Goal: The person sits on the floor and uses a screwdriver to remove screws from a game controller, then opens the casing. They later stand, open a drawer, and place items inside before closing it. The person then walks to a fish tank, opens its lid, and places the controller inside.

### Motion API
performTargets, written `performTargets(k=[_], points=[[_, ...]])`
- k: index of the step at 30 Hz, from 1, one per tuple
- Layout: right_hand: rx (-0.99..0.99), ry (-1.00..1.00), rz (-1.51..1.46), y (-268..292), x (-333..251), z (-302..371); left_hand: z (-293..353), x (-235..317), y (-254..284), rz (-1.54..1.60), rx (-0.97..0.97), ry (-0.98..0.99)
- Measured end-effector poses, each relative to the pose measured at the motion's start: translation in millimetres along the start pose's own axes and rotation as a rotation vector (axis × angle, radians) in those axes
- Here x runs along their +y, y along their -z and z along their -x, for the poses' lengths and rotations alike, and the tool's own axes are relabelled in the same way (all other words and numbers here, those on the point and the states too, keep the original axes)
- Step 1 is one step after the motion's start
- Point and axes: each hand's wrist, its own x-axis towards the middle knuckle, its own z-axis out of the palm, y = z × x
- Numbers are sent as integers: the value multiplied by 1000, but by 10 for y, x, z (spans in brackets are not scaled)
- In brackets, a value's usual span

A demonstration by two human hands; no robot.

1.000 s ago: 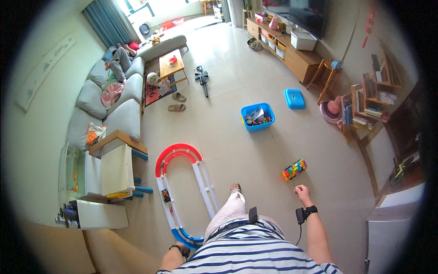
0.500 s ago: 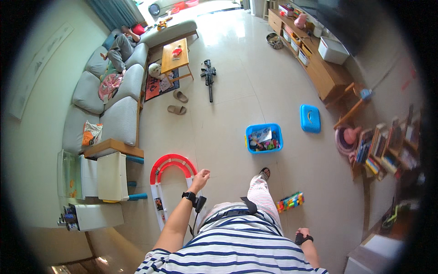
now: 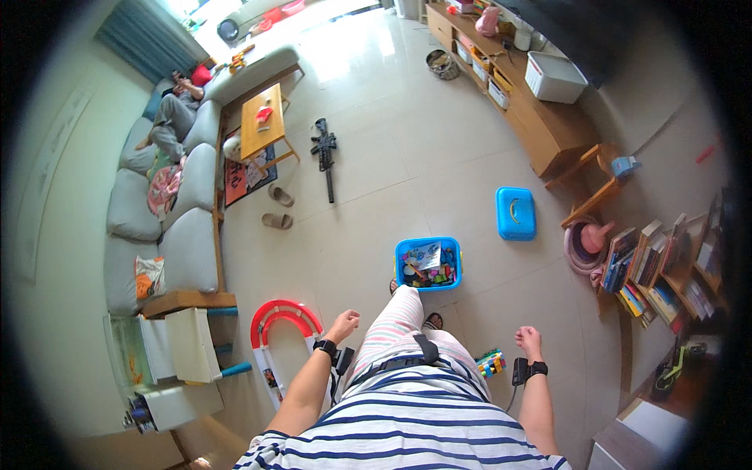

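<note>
My left hand (image 3: 342,323) hangs in front of my left hip, its fingers loosely curled with nothing seen in them. Beside it on the floor lies a red and white toy race track (image 3: 286,308) with a curved end. On the other side, my right hand (image 3: 529,340) is held out with fingers curled in and nothing visible in it. A stack of colourful building blocks (image 3: 491,363) lies on the floor between that hand and my leg. Just ahead of my feet stands an uncovered blue bin (image 3: 402,280) full of mixed small toys. Its blue lid (image 3: 515,213) lies farther right.
A black toy rifle (image 3: 324,160) and a pair of slippers (image 3: 277,221) lie on the floor ahead. Left are a grey sofa (image 3: 188,235) with a person on it, and a low wooden table (image 3: 261,125). A TV cabinet (image 3: 540,133) and bookshelves (image 3: 666,274) line the right.
I have stepped forward, so the blue bin is now nearer my feet. My right hand has swung up and forward; my left hand stays in front of my hip.
</note>
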Motion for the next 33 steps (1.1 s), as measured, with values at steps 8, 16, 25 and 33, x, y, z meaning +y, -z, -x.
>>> performTargets(k=[8, 16, 25, 33], points=[[80, -442, -204, 148, 28, -318, -1075, 813, -104, 3, -129, 122], [87, -482, -28, -18, -1053, -1259, -2273, 1474, -278, -89, -178, 289], [-66, -190, 202, -150, -1921, -3897, -3330, 2293, -975, 32, -125, 185], [-133, 122, 790, 359, -1477, -6666, -3336, 2724, -2294, -350, -66, 56]])
